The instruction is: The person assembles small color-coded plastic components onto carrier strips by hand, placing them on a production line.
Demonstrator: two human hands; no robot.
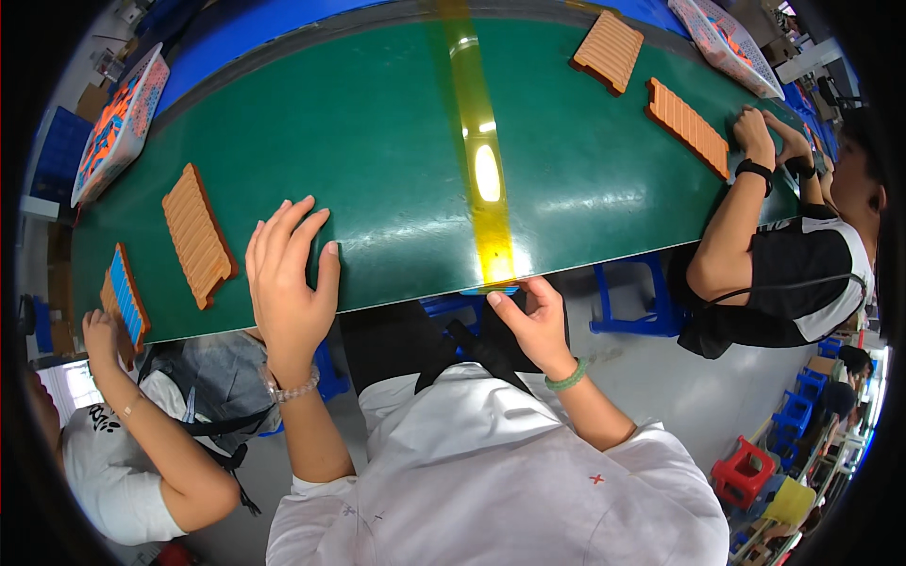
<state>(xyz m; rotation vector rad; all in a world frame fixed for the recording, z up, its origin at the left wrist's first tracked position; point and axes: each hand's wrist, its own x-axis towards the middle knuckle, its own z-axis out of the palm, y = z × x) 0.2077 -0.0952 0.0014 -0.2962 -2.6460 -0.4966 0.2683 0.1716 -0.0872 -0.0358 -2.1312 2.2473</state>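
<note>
The left hand (291,283) is above the near edge of the bench (377,141), palm down, fingers loosely spread and pointing to about twelve o'clock, with nothing seen in its grasp; whether its palm touches the surface I cannot tell. The right hand (540,325) is at the bench's front edge, thumb and fingers partly curled, the thumb toward ten o'clock beside a small blue sliver (490,291) at the rim; the grip is too hidden to tell whether it holds this.

From the right hand, a glossy yellow strip (469,104) begins at eleven o'clock and runs across the bench to the far side. Nearest the left hand, at its ten o'clock, lies an orange ridged panel (200,236). At nine o'clock, farther off, an orange panel with blue strips (125,291) is next to a co-worker's hand (101,335).

Two more ridged panels (609,52) lie toward one o'clock from the right hand, the nearer one close to another co-worker's hands (755,137).
</note>
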